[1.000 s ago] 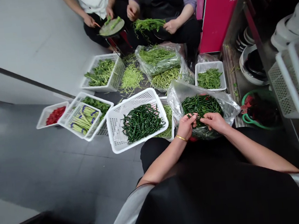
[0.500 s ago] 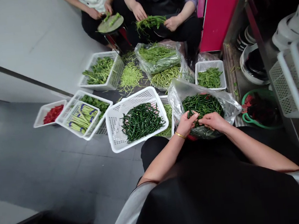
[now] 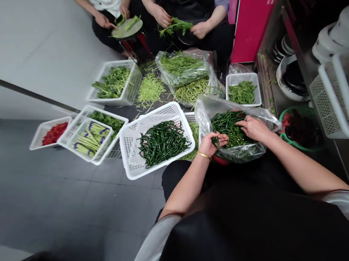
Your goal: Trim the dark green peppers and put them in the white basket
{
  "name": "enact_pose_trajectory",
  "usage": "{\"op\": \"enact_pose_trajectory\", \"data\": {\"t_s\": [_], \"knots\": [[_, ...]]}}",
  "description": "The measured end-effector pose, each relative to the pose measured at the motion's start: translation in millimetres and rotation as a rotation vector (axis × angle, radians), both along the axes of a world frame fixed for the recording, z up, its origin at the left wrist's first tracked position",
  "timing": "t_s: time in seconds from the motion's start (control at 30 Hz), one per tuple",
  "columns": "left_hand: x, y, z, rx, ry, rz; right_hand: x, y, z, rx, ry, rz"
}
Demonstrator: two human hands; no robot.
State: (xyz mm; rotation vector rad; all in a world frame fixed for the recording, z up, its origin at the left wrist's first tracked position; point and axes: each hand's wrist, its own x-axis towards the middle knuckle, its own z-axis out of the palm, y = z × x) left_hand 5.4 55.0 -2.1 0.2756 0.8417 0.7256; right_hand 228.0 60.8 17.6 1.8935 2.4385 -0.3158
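An open clear plastic bag (image 3: pixel 202 113) full of thin dark-green chili peppers (image 3: pixel 232 134) is in front of my lap. At its left side my left hand (image 3: pixel 211 144) holds a few green chilies under the thumb, its fingertips stretched over the pile. My right hand (image 3: pixel 253 128) reaches in from the right, thumb and forefinger together at the chilies; whatever is between them is too small to make out. To the left of the bag, a white perforated basket (image 3: pixel 128 152) holds a heap of loose green chilies (image 3: pixel 164 143).
Two people sit opposite, sorting greens. Around the bag stand a basket of leafy greens (image 3: pixel 137 84), a bag of green stems (image 3: pixel 183 65), a small basket of leaves (image 3: pixel 258 92) and a tray of red chilies (image 3: pixel 54 134). A green basin (image 3: pixel 287 139) and stacked white baskets (image 3: pixel 330 105) are to the right.
My hands were close together over the chilies and have moved apart. The right hand has gone up and right into the pile; the left has shifted slightly left, its fingers straighter.
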Motion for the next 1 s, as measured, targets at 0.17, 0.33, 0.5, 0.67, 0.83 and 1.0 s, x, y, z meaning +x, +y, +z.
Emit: {"op": "enact_pose_trajectory", "data": {"t_s": [0.17, 0.33, 0.5, 0.67, 0.83, 1.0], "knots": [[-6, 2, -1.7, 0.127, 0.038, 0.039, -10, 20, -3, -0.098, -0.103, 0.073], [18, 8, 4.5, 0.319, 0.238, -0.054, -6, 18, 11, 0.018, 0.326, -0.027], [45, 18, 5.4, 0.374, 0.326, -0.183, -18, 1, 19, 0.163, 0.346, -0.041], [24, 19, -3.9, 0.223, 0.159, -0.093, -26, 0, 5, 0.137, 0.059, -0.083], [-5, 20, -3.5, 0.239, -0.051, 0.021, -17, -12, -21, -0.034, -0.081, 0.034], [-2, 22, -8.3, 0.253, 0.073, 0.005, 15, -27, -8, -0.159, -0.118, 0.106]]}}
